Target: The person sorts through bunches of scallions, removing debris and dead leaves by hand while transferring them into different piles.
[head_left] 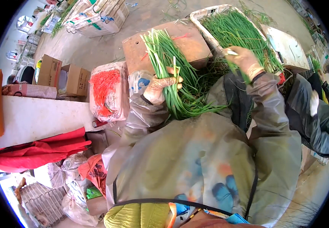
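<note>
My left hand, in a soiled pale glove, is closed round a thick bunch of chives. Their pale stem ends point up and away, and the long green leaves droop toward my lap. My right hand, gloved as well, is pinched on a few chive stalks, whose whitish ends stick out to the left by its fingertips. It is over the near part of a white plastic crate heaped with loose chives. Beyond the bunch lies a brown board, with a red tie on it.
Left of the board, a pile of red ties rests on a wrapped block. A white table with cardboard boxes behind it is farther left. Another person's sleeve is at the right. More crates stand on the floor ahead.
</note>
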A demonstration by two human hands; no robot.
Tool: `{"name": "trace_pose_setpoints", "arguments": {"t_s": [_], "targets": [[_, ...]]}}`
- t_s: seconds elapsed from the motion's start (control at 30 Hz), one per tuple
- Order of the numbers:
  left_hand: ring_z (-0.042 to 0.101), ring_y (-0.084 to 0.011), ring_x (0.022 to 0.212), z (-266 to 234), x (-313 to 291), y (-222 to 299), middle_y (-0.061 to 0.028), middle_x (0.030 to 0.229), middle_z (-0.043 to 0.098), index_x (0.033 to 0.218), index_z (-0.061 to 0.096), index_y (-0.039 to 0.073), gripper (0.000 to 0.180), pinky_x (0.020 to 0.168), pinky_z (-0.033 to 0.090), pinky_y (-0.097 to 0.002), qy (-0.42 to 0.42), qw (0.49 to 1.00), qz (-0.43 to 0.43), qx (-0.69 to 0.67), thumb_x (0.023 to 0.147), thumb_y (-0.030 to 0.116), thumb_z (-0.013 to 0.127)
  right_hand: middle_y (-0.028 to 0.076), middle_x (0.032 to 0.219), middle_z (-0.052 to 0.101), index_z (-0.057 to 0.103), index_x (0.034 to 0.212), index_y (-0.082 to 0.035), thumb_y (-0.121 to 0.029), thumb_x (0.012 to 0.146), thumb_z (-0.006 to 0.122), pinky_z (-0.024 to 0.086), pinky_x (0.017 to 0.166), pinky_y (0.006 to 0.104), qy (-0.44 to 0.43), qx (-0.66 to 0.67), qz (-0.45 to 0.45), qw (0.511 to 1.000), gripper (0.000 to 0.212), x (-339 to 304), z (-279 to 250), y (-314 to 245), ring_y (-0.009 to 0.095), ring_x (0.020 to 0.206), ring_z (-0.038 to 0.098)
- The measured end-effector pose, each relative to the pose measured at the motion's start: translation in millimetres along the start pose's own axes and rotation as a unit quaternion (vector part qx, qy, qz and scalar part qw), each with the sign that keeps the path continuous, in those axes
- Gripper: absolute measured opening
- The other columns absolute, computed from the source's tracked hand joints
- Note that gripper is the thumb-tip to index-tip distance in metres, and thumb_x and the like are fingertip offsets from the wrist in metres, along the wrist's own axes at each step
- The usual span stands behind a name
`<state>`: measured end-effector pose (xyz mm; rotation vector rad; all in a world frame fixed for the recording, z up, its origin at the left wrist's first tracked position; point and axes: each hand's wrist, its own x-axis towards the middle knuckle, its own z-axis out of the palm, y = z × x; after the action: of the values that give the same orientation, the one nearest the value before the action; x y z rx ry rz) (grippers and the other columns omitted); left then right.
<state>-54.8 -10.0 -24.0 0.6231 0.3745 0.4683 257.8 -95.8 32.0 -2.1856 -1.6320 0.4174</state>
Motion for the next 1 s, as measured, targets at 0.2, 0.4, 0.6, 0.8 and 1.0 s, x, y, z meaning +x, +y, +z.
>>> {"name": "trace_pose_setpoints", "arguments": {"t_s": [0.2,0.4,0.6,0.8,1.0], "targets": [[0.062,-0.0223,0.073,30,9,-4,-0.0111,0.086,0.062,0.099,0.053,0.002,0.026,0.067,0.052,-0.0320,0.047,0.995,0.019,0.091,0.075,-0.002,0.061,0.001,0.071,0.057,0.061,0.093,-0.005,-0.032,0.078,0.064,0.042,0.060,0.0258,-0.141,0.407,-0.098,0.897,0.031,3,70,-85,0.013,0.064,0.053],[0.062,-0.0195,0.071,28,0,2,-0.0105,0.081,0.062,0.095,0.056,0.001,0.024,0.066,0.051,-0.0286,0.069,0.990,0.013,0.119,0.073,-0.001,0.065,0.017,0.092,0.061,0.059,0.105,-0.008,-0.038,0.078,0.059,0.045,0.073,0.0379,0.006,0.058,-0.166,0.984,0.041,6,29,-84,0.033,0.088,0.058],[0.062,-0.0205,0.072,23,5,-4,-0.0115,0.081,0.063,0.094,0.056,0.001,0.022,0.066,0.051,-0.0297,0.047,0.996,0.020,0.079,0.074,-0.002,0.065,0.012,0.092,0.063,0.058,0.107,-0.011,-0.033,0.079,0.060,0.046,0.070,0.0350,0.077,0.029,-0.004,0.997,0.036,20,46,-41,0.027,0.082,0.060],[0.061,-0.0216,0.080,23,17,-10,-0.0126,0.089,0.063,0.096,0.056,0.001,0.023,0.071,0.050,-0.0309,0.024,0.997,0.034,0.062,0.075,0.000,0.063,-0.001,0.074,0.054,0.061,0.097,-0.007,-0.022,0.083,0.059,0.036,0.055,0.0153,-0.123,0.528,-0.140,0.829,0.021,22,65,-85,0.007,0.065,0.047],[0.061,-0.0228,0.085,-10,2,7,-0.0143,0.093,0.062,0.100,0.056,0.002,0.025,0.071,0.049,-0.0323,0.088,0.987,0.115,0.070,0.077,0.007,0.063,-0.002,0.068,0.053,0.062,0.097,-0.009,-0.038,0.085,0.055,0.037,0.053,0.0209,-0.005,0.483,-0.054,0.874,0.031,50,-67,-21,0.007,0.058,0.046]]}}
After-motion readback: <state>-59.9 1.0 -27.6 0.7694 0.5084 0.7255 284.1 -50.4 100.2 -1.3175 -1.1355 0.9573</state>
